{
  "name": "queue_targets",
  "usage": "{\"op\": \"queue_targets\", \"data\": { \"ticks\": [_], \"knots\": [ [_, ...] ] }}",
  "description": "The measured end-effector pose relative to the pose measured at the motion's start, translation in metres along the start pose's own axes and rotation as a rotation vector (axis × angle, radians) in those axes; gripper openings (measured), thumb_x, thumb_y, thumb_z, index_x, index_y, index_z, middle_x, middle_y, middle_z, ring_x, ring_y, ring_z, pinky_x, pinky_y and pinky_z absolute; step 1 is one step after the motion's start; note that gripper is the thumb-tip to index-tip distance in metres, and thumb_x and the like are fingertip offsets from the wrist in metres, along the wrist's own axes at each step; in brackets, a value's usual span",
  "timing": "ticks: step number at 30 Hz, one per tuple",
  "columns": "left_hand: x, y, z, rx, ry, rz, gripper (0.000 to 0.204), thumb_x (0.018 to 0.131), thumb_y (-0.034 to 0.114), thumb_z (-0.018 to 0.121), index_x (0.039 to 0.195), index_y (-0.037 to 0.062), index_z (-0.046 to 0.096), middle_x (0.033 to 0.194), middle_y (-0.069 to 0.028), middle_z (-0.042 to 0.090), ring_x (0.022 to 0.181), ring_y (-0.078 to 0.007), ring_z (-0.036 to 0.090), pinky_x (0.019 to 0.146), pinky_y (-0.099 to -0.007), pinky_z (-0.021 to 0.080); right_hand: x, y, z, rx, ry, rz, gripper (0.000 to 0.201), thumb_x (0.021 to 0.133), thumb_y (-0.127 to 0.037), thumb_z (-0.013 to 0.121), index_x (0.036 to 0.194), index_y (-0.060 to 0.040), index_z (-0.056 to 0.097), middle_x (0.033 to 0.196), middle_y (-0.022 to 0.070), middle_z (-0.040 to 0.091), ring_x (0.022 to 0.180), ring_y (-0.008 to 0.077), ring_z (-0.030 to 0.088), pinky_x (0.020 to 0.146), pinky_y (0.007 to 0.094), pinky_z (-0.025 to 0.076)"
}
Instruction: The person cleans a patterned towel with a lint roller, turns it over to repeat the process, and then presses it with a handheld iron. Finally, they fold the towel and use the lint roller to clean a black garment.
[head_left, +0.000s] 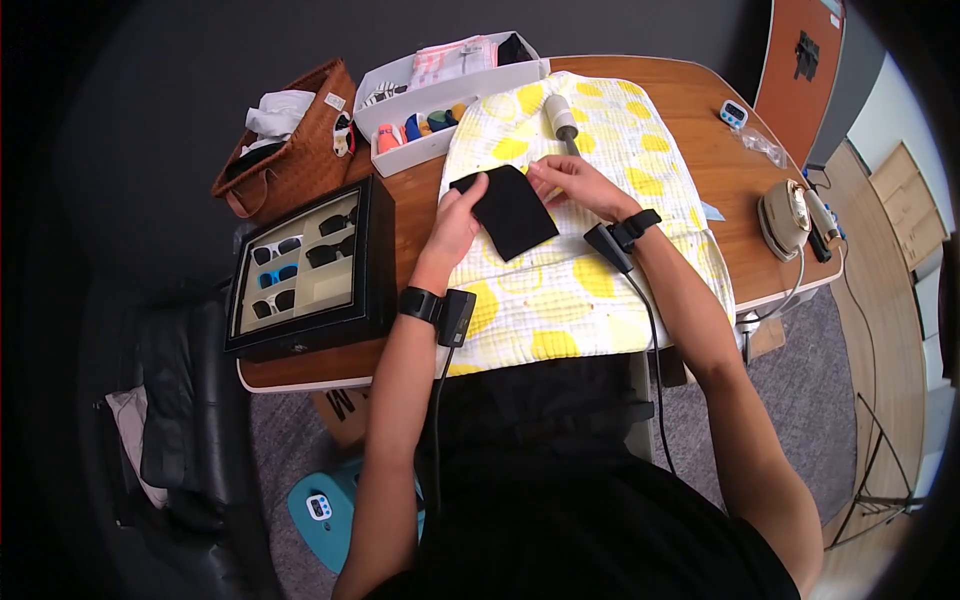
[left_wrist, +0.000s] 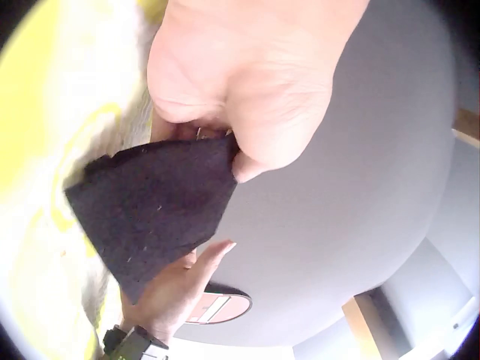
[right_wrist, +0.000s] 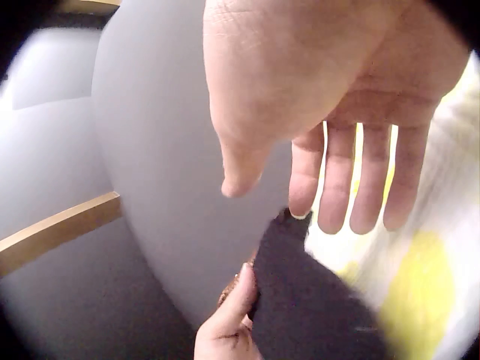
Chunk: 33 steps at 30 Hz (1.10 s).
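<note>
My left hand (head_left: pixel 456 222) grips a folded piece of black cloth (head_left: pixel 514 214) by its left edge, thumb on the front face. Pale specks of lint dot the cloth (left_wrist: pixel 157 202) in the left wrist view. My right hand (head_left: pixel 583 190) is beside the cloth's upper right edge. In the right wrist view the fingers of the right hand (right_wrist: pixel 337 112) are straight and spread, thumb apart, with the fingertips close to a corner of the cloth (right_wrist: pixel 300 292). Below both hands a white blanket with yellow spots (head_left: pixel 545 305) covers the tabletop.
A white cylinder with a grey handle (head_left: pixel 560 115) lies on the blanket behind the hands. To the left stand a sunglasses case (head_left: pixel 375 260), a wicker basket (head_left: pixel 300 150) and a white divided box (head_left: pixel 415 152). An iron (head_left: pixel 783 218) and a timer (head_left: pixel 734 113) are at right.
</note>
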<state>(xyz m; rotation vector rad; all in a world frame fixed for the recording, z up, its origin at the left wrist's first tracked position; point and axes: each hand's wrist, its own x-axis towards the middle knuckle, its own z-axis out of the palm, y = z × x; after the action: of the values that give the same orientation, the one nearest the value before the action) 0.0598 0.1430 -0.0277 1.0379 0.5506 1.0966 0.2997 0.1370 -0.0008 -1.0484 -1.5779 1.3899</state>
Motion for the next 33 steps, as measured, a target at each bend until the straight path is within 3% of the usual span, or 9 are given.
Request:
{"op": "queue_targets", "data": {
  "ticks": [4,7,14,17,20,24,26,30,33],
  "knots": [
    [0.002,0.001,-0.001,-0.192,0.099,0.028,0.034,0.104,0.025,0.061,0.131,0.0038,0.058,0.131,-0.01,0.065,0.119,-0.0198,0.064,0.102,-0.0369,0.049,-0.004,0.005,0.015,-0.114,-0.193,0.147,0.043,0.096,-0.042,0.073,0.117,-0.0048,0.068,0.098,-0.0036,0.07,0.079,0.0029,0.063,0.073,0.0189,0.052],
    [0.003,0.001,-0.005,-0.238,0.024,0.058,0.04,0.104,0.023,0.06,0.138,0.0035,0.052,0.138,-0.0115,0.06,0.124,-0.022,0.06,0.105,-0.0398,0.048,-0.006,0.004,0.025,-0.129,-0.152,0.172,0.042,0.095,-0.039,0.075,0.116,-0.0034,0.069,0.098,-0.0028,0.07,0.076,0.0029,0.062,0.072,0.0184,0.052],
    [-0.001,0.008,-0.001,-0.12,0.043,0.148,0.044,0.111,0.024,0.043,0.15,0.0028,0.045,0.142,-0.0182,0.057,0.129,-0.0247,0.057,0.113,-0.0391,0.043,-0.017,-0.001,0.006,-0.106,-0.478,0.218,0.025,0.081,-0.022,0.084,0.09,0.0004,0.077,0.083,0.0009,0.075,0.07,0.0067,0.064,0.07,0.0242,0.052],
    [0.006,0.0,-0.01,-0.092,0.09,0.123,0.044,0.11,0.023,0.045,0.151,0.0056,0.044,0.142,-0.0184,0.057,0.132,-0.0245,0.055,0.113,-0.0387,0.043,-0.017,-0.003,0.006,-0.04,-0.441,0.205,0.032,0.085,-0.033,0.083,0.091,-0.0013,0.076,0.079,-0.0017,0.072,0.066,0.0051,0.061,0.063,0.0205,0.047],
    [0.007,-0.003,-0.009,-0.033,0.11,0.132,0.047,0.107,0.023,0.053,0.15,0.0052,0.045,0.139,-0.0181,0.059,0.13,-0.0237,0.056,0.112,-0.0366,0.043,-0.008,-0.004,0.011,-0.06,-0.155,0.085,0.038,0.092,-0.04,0.076,0.092,-0.0015,0.073,0.078,0.0019,0.07,0.062,0.0074,0.059,0.059,0.0219,0.046],
    [0.003,-0.003,-0.005,0.368,0.369,0.151,0.047,0.097,0.02,0.07,0.137,0.0008,0.053,0.124,-0.0133,0.063,0.118,-0.0195,0.06,0.103,-0.0314,0.046,0.002,-0.002,-0.001,0.088,0.242,0.105,0.04,0.096,-0.037,0.072,0.102,0.0021,0.066,0.081,0.0045,0.068,0.063,0.0103,0.061,0.06,0.0238,0.05],
    [0.004,-0.004,-0.004,0.528,0.216,0.285,0.05,0.089,0.02,0.081,0.129,0.0025,0.058,0.12,-0.012,0.063,0.115,-0.0189,0.058,0.098,-0.0321,0.048,0.003,0.002,-0.003,-0.048,0.239,0.118,0.036,0.097,-0.037,0.072,0.102,-0.0019,0.069,0.08,0.0034,0.069,0.065,0.0094,0.063,0.063,0.0227,0.051],
    [-0.001,-0.01,0.003,0.397,-0.204,0.067,0.044,0.089,0.01,0.079,0.127,0.0002,0.059,0.107,-0.0067,0.067,0.098,-0.0126,0.065,0.087,-0.0249,0.054,-0.005,-0.001,0.013,-0.061,0.005,0.097,0.038,0.094,-0.036,0.075,0.107,-0.0014,0.067,0.083,0.003,0.07,0.07,0.0099,0.066,0.064,0.0229,0.052],
    [0.003,-0.011,-0.006,0.38,-0.12,0.067,0.031,0.096,0.009,0.071,0.124,-0.0027,0.062,0.107,-0.0094,0.072,0.093,-0.0127,0.069,0.083,-0.0252,0.056,-0.006,-0.002,0.018,-0.065,-0.081,0.089,0.038,0.093,-0.035,0.077,0.108,-0.0011,0.067,0.085,0.0028,0.071,0.071,0.0095,0.066,0.065,0.0227,0.052]
  ]
}}
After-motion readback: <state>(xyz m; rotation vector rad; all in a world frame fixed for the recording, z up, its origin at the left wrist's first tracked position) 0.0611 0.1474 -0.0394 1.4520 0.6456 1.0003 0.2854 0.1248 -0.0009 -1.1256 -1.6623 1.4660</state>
